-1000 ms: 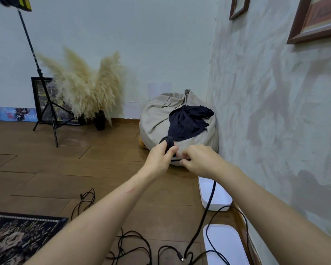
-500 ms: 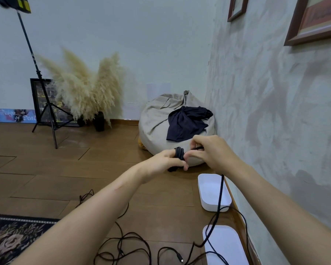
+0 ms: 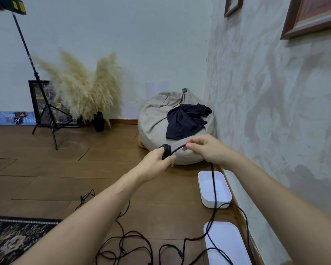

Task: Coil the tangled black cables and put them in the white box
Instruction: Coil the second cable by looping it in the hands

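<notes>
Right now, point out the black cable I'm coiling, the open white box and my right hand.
cable (image 3: 167,150), head view, on the wound-up loops.
white box (image 3: 223,203), head view, on its near wall.
right hand (image 3: 206,148), head view, on the back of the hand.

Your left hand (image 3: 155,165) covers most of the coil (image 3: 165,149); floor cables (image 3: 151,253) and nearer white container (image 3: 233,238) run off bottom edge.

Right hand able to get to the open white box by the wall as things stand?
Likely yes: the right hand sits above the open white box, with only the black cable hanging between. But it is pinching that cable, so it isn't empty.
</notes>
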Demonstrator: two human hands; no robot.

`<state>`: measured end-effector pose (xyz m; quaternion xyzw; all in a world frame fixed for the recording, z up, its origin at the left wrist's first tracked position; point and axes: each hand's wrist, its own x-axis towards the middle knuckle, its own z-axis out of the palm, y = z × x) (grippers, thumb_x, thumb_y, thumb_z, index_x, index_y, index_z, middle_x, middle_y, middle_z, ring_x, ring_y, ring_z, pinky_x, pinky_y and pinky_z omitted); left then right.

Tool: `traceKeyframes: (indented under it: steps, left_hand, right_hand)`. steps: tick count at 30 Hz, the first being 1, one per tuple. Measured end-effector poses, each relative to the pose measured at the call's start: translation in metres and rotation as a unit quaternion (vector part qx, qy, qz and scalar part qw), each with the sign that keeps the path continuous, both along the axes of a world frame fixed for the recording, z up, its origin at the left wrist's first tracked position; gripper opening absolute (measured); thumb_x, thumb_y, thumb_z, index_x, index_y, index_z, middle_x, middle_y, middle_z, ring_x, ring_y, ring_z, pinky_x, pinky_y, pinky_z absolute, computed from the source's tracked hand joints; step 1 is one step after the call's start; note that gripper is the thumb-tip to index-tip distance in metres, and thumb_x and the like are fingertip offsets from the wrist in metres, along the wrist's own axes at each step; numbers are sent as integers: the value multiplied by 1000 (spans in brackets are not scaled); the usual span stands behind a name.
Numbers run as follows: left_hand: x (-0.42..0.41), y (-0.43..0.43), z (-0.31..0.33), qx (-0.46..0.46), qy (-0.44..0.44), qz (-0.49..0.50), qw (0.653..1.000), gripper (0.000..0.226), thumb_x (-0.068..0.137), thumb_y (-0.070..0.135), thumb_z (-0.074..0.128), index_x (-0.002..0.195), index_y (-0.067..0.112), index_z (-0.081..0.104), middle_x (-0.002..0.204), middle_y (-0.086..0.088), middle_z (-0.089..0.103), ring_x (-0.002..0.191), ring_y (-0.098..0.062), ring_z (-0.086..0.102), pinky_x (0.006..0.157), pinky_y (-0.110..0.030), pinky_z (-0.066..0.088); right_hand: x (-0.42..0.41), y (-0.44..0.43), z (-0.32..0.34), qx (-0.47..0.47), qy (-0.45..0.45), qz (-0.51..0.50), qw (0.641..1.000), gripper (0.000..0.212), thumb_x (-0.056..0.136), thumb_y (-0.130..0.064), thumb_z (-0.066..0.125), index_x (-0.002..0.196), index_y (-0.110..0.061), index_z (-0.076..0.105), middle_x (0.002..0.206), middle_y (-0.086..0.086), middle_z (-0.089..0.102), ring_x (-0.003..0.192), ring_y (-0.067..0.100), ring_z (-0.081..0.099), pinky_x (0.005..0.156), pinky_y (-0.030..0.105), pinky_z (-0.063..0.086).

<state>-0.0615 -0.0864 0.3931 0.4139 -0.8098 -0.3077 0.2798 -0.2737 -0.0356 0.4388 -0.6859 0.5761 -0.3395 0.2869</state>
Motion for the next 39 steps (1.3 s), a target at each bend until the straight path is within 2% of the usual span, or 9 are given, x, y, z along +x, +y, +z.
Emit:
traceKeyframes:
  steps: [2,4,11,17,23,26,30,34,39]
  left_hand:
    - [-2,1,2,9,-14,-26,1000,32,103,42,53,93,16,68,94,-1,72,93,-22,66,93,-49,53]
    - [-4,4,4,28,-10,-64,998,30,105,39,51,97,14,67,90,5,72,92,-16,67,96,-45,53]
    - [-12,23,23,72,91,-153,981,32,112,26,41,102,6,64,85,1,66,94,-9,65,88,-20,43]
    - [-9,27,37,96,162,-181,965,26,111,22,43,102,7,62,85,-5,65,100,-16,68,91,-24,49]
    - [-4,27,40,93,154,-178,967,21,109,20,48,99,10,64,86,-3,64,103,-20,67,94,-27,47]
    - [-7,28,43,97,167,-203,960,20,107,24,50,99,11,64,86,-1,64,105,-22,65,103,-38,47]
    - [-4,27,50,120,214,-225,943,19,107,19,50,102,5,62,85,1,64,106,-21,65,98,-32,48]
    - [2,22,50,137,229,-229,936,21,105,19,53,105,0,61,89,0,66,104,-24,63,104,-39,47]
    - [5,14,48,189,281,-204,919,22,96,21,59,112,7,61,88,1,66,99,-17,62,85,-31,47]
  right_hand:
    - [-4,-4,2,-63,43,6,997,21,103,-25,58,107,-19,78,99,-7,75,98,12,66,90,31,50]
    - [-8,-6,0,-95,42,1,995,18,101,-24,62,108,-19,78,102,-7,76,102,9,67,97,35,50]
    - [-5,-11,-3,-193,-46,-57,978,5,95,-20,71,92,-23,74,76,-17,67,70,-1,57,71,16,41]
    - [8,-11,-9,-196,-103,-20,975,16,101,-9,60,104,-9,76,88,-9,72,80,-6,62,78,10,45]
    - [2,-11,-17,-170,-91,-17,981,32,105,-7,52,113,-27,74,93,0,72,87,13,63,79,21,47]
    - [8,-11,-22,-164,-135,-31,977,25,104,-9,54,115,-22,73,82,-9,72,72,8,57,69,20,47]
    - [24,-10,-24,-134,-186,-30,973,13,104,-14,55,107,-14,68,64,-8,67,61,9,55,58,20,44]
    - [31,-10,-32,-107,-182,-8,977,19,105,-25,55,114,-21,71,81,1,72,72,15,61,66,31,50]
    - [49,-11,-45,-42,-104,-6,994,33,111,-21,42,142,-29,50,115,-2,71,69,15,71,62,26,55]
